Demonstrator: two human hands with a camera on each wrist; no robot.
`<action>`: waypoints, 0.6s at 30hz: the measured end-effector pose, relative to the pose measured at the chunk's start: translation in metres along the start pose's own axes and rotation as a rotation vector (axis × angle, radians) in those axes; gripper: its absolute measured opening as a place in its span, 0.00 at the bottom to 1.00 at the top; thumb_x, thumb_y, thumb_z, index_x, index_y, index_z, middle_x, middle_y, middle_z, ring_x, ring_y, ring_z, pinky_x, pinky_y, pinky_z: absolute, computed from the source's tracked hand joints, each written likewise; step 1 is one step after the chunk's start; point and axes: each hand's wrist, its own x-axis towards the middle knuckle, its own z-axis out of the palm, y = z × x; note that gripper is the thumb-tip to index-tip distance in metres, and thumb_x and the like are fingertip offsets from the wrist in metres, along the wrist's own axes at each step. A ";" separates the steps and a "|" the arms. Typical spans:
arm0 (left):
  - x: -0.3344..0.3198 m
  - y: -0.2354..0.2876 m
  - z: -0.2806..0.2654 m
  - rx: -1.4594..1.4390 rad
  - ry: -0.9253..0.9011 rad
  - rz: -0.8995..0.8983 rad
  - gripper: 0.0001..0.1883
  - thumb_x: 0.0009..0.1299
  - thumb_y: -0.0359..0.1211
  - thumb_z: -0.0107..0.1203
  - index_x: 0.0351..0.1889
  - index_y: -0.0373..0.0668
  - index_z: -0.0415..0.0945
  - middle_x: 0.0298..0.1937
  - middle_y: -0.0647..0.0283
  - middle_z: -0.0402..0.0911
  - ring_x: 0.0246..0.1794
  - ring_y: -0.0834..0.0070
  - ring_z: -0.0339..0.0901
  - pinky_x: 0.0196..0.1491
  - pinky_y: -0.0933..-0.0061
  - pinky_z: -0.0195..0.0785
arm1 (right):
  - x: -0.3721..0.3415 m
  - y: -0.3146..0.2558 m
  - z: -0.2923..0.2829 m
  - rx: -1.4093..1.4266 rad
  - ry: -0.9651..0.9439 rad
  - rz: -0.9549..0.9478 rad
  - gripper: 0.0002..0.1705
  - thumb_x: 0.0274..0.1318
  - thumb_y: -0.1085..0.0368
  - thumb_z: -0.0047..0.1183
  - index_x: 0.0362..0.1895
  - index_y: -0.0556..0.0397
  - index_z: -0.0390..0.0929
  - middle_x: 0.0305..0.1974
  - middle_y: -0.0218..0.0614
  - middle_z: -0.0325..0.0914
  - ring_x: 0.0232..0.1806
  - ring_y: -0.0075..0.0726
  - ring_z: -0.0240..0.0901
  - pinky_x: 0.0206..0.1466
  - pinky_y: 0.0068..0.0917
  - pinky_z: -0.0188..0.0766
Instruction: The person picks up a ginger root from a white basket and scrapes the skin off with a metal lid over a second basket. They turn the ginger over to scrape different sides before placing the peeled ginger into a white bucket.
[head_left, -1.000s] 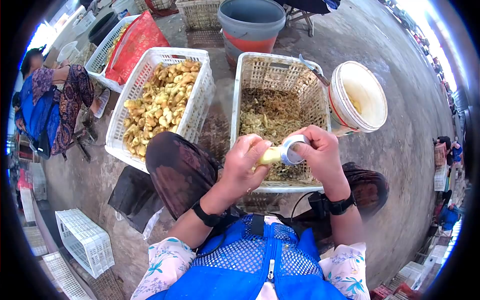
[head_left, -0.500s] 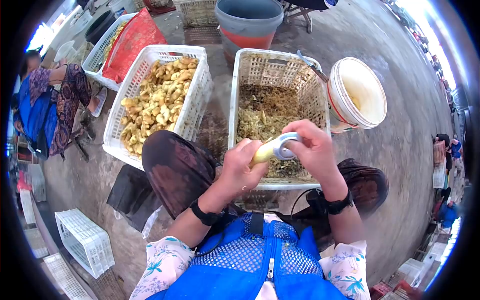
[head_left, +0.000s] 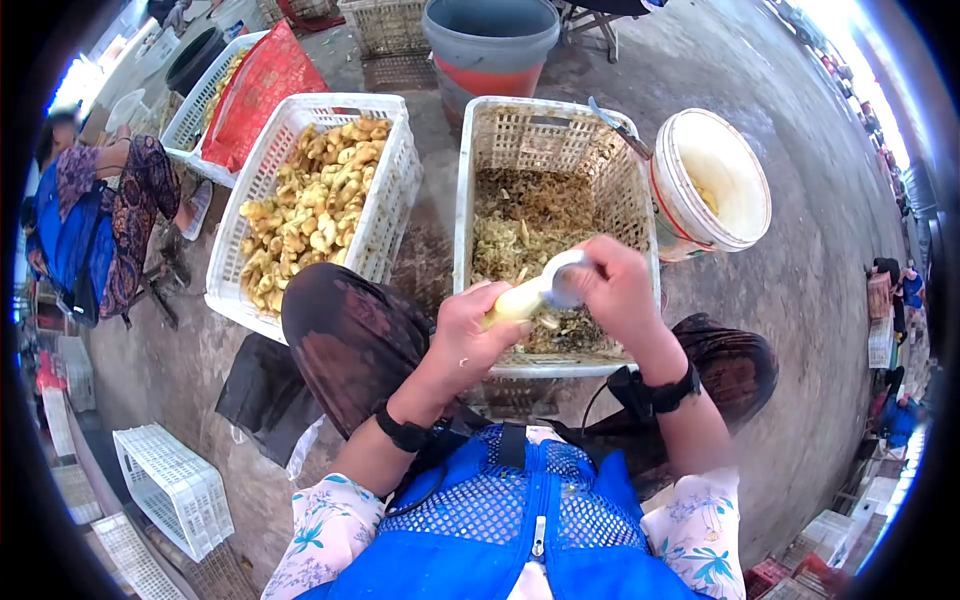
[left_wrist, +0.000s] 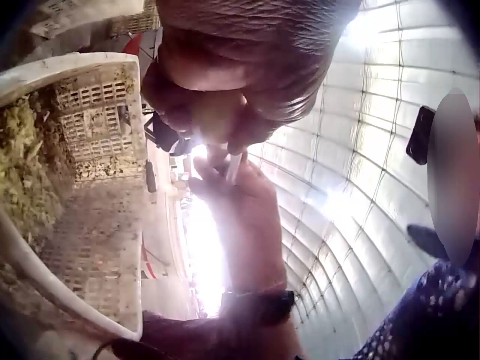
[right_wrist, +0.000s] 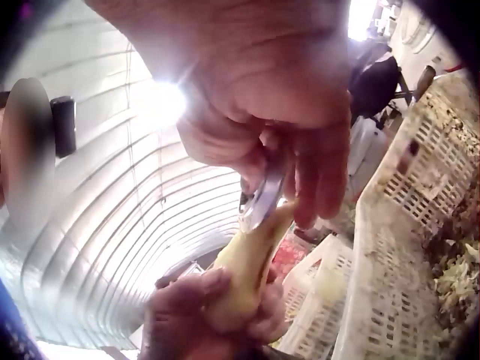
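Note:
My left hand (head_left: 468, 332) grips a peeled, pale yellow piece of ginger (head_left: 514, 304), its thumb and fingers wrapped round the lower end. In the right wrist view a brown strip runs along the side of this ginger (right_wrist: 247, 274). My right hand (head_left: 628, 285) pinches a silvery ring-shaped scraper (head_left: 566, 279) between thumb and fingers. The scraper (right_wrist: 265, 201) meets the upper end of the ginger. Both hands are over the near part of a white slatted crate (head_left: 530, 145) with peelings (head_left: 515, 225) in it.
To the left, another white crate (head_left: 400, 195) holds a heap of ginger (head_left: 325, 195). A knife (head_left: 622, 128) lies across the peelings crate's far right corner, beside a white bucket (head_left: 745, 190). Behind stands a grey and red bucket (head_left: 490, 70). A seated person (head_left: 80, 225) is at far left.
The ginger and both hands have shifted slightly left. My right hand has turned the scraper along the ginger's upper end, and the ginger now tilts more upward to the right.

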 end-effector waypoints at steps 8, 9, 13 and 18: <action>0.001 -0.002 0.003 -0.085 0.093 0.029 0.19 0.59 0.28 0.68 0.48 0.32 0.81 0.37 0.66 0.78 0.38 0.80 0.74 0.42 0.77 0.67 | 0.001 0.007 -0.016 0.138 0.026 0.102 0.06 0.57 0.71 0.63 0.33 0.58 0.78 0.25 0.26 0.73 0.28 0.18 0.66 0.30 0.25 0.64; 0.001 -0.003 0.003 -0.071 0.078 0.014 0.19 0.59 0.27 0.68 0.49 0.32 0.81 0.37 0.66 0.78 0.38 0.81 0.74 0.42 0.77 0.67 | -0.003 -0.002 -0.008 0.188 -0.007 0.083 0.05 0.57 0.72 0.64 0.34 0.58 0.79 0.25 0.27 0.74 0.28 0.18 0.66 0.31 0.25 0.65; 0.001 -0.003 0.002 0.058 0.011 -0.016 0.18 0.60 0.27 0.67 0.49 0.32 0.81 0.38 0.68 0.79 0.38 0.82 0.75 0.41 0.79 0.68 | -0.007 -0.012 -0.001 0.140 -0.087 0.074 0.07 0.57 0.73 0.64 0.40 0.57 0.82 0.29 0.27 0.77 0.29 0.16 0.68 0.33 0.20 0.66; 0.003 0.005 0.003 -0.289 -0.095 -0.188 0.18 0.63 0.29 0.66 0.50 0.32 0.80 0.37 0.66 0.81 0.36 0.82 0.75 0.39 0.77 0.69 | -0.007 -0.021 -0.002 0.121 -0.122 0.028 0.07 0.55 0.72 0.65 0.39 0.58 0.82 0.28 0.35 0.79 0.27 0.23 0.72 0.32 0.25 0.69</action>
